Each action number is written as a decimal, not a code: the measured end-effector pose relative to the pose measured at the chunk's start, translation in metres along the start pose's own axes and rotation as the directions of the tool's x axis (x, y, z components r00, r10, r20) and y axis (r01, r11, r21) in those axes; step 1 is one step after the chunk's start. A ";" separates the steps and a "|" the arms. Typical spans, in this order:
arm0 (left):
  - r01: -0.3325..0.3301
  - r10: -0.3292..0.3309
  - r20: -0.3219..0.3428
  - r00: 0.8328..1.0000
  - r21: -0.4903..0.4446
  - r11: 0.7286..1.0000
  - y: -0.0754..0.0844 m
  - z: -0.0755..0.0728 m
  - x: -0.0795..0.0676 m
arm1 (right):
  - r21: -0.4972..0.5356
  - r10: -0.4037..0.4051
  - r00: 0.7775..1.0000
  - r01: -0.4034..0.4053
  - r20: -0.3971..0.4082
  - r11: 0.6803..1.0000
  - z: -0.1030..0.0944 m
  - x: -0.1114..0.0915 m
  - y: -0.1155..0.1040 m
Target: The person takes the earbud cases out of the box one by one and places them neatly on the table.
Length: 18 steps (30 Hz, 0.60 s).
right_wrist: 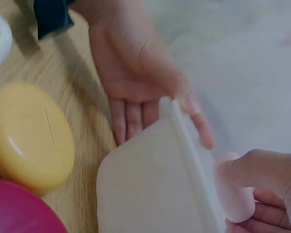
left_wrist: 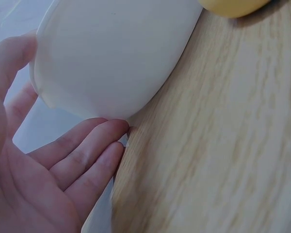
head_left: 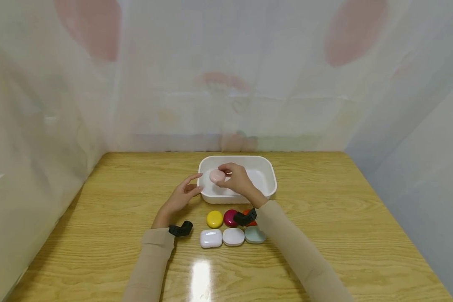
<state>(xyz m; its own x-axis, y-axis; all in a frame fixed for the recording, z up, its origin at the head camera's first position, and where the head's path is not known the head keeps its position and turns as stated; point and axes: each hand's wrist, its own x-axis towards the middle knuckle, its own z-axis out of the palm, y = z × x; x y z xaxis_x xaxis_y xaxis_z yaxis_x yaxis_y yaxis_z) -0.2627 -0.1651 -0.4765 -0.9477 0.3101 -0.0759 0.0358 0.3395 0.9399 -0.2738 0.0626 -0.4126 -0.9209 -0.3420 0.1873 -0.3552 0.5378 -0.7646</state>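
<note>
A white tub with rounded corners stands on the table. My left hand holds its left end, with thumb and a finger at the rim and the other fingers against the outer wall. Between thumb and fingers, my right hand pinches a pale pink rounded case over the left part of the tub. In the right wrist view the pink case appears just past the tub's rim, on its inner side.
In front of the tub lie a yellow round case, a magenta one and an orange one, partly hidden by the right wrist's camera. Nearer are a white earbud case, a white oval case and a mint one.
</note>
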 end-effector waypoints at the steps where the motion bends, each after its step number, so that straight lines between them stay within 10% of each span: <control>1: 0.000 0.000 0.000 1.000 -0.003 1.000 0.000 0.000 0.000 | 0.014 -0.004 1.000 0.004 -0.004 1.000 -0.002 -0.004 -0.001; 18: -0.003 0.003 0.002 1.000 0.014 1.000 0.003 -0.003 -0.002 | 0.061 -0.063 0.992 0.070 -0.114 0.996 -0.033 -0.053 0.005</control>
<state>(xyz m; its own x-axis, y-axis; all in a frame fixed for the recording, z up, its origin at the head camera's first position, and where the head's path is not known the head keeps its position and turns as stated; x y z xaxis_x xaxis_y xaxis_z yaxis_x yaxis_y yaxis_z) -0.2614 -0.1669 -0.4723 -0.9469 0.3131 -0.0735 0.0435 0.3511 0.9353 -0.2318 0.1094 -0.4060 -0.9091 -0.2853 0.3037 -0.4083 0.4648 -0.7856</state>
